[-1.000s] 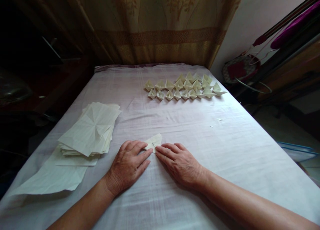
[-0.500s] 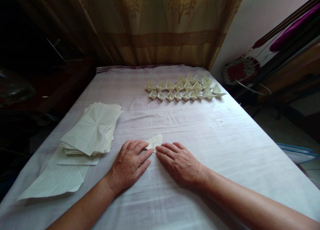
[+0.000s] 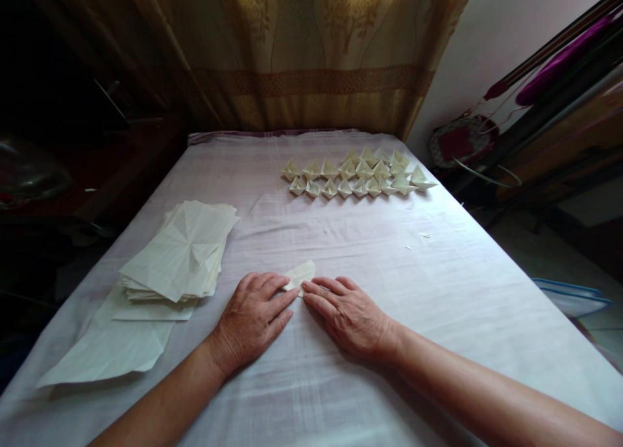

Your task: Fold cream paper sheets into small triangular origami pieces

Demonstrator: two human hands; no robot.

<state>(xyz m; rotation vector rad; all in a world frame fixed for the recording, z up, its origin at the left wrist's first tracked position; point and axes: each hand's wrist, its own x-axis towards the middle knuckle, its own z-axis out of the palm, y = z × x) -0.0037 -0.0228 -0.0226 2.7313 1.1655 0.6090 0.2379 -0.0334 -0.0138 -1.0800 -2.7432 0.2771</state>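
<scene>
My left hand (image 3: 253,317) and my right hand (image 3: 346,314) lie flat on the white cloth, fingers stretched out and fingertips almost meeting. Between and under the fingertips is a small folded cream paper piece (image 3: 302,273), which both hands press down; most of it is hidden beneath the fingers. A stack of creased cream paper sheets (image 3: 182,249) lies to the left of my left hand. Several finished folded paper shapes (image 3: 357,173) stand in rows at the far right of the cloth.
The white cloth-covered surface (image 3: 370,265) fills the view, with a loose larger sheet (image 3: 109,350) near its left edge. A patterned curtain (image 3: 311,51) hangs behind. Dark furniture stands left; a red basket (image 3: 462,141) and clutter stand right. Tiny paper scraps (image 3: 424,235) lie mid-right.
The hands hold the same flat position on the small paper piece. Only the camera has shifted slightly, so the scene sits a little lower and to the left.
</scene>
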